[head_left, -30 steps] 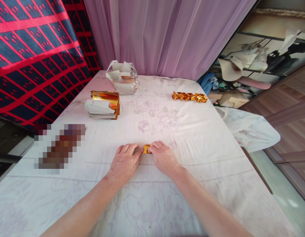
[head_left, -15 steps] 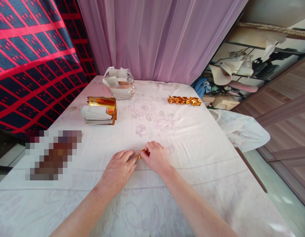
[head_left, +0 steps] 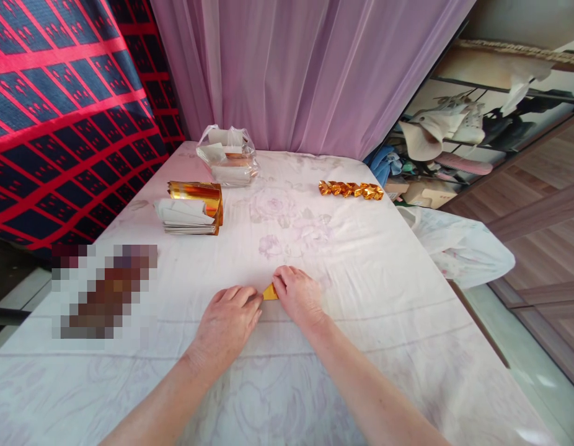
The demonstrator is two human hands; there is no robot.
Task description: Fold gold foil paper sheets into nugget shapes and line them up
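Observation:
Between my two hands lies a small folded piece of gold foil paper [head_left: 270, 292], flat against the tablecloth. My right hand [head_left: 298, 293] is closed over its right end, fingers curled. My left hand [head_left: 232, 313] has its fingertips pressed together at the paper's left tip. Both hands rest on the table, and part of the paper is hidden under the fingers. Further back on the right sits a row of folded gold foil pieces [head_left: 351, 189]. To the left stands a stack of gold foil sheets [head_left: 198, 197] with white backs.
A clear plastic bag [head_left: 229, 162] of more sheets stands at the back of the table. A blurred patch [head_left: 109, 291] covers something at the left. A purple curtain [head_left: 296, 74] hangs behind. Beyond the right edge are a white bag [head_left: 473, 248] and a shoe rack [head_left: 459, 145].
More of the gold paper shows between my hands, now as a flat yellow wedge. My hands have barely shifted; the whole view has moved slightly.

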